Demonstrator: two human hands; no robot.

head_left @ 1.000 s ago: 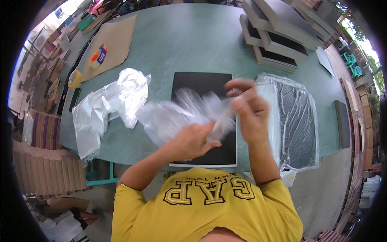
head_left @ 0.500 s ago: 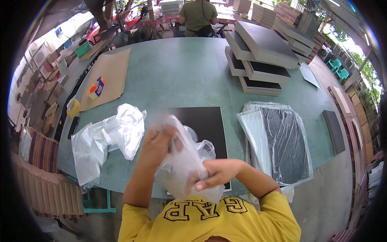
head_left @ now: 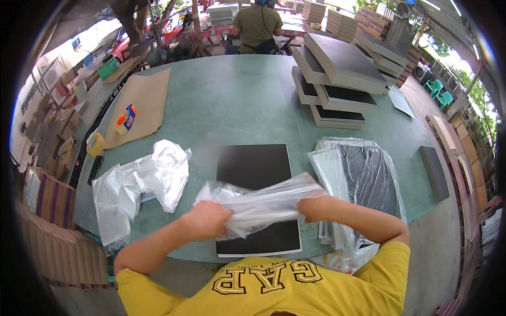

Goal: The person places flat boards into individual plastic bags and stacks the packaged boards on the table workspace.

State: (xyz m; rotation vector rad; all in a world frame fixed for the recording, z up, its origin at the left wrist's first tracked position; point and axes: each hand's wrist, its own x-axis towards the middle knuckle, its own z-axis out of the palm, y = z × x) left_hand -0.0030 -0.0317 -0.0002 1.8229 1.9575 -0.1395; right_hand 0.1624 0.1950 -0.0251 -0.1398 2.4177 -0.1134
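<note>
We see the left hand (head_left: 212, 217) curled tight on the left end of some thin, clear plastic (head_left: 266, 204). The right hand (head_left: 312, 206) is clamped on its right end. The two hands are well apart, and the plastic goes across between them, all bunched up. It is a bit blurry, so we cannot tell each fold.

The plastic is over the middle of a black board (head_left: 254, 164). We see the far part and the near part of the board stick out. The board lies flat at the near side of a big green table (head_left: 232, 100).

On the left we see a shiny heap (head_left: 171, 176) of crumpled plastic. Farther left there is brown card (head_left: 142, 97) with a tape cutter (head_left: 125, 120) on it, and a yellow roll (head_left: 95, 143) by its near corner.

On the right, near the right hand, we see a wrapped pile (head_left: 371, 176). Behind it, far right, thick dark slabs (head_left: 342, 79) are stacked up crooked. A grey block (head_left: 433, 174) lies by the right edge.
</note>
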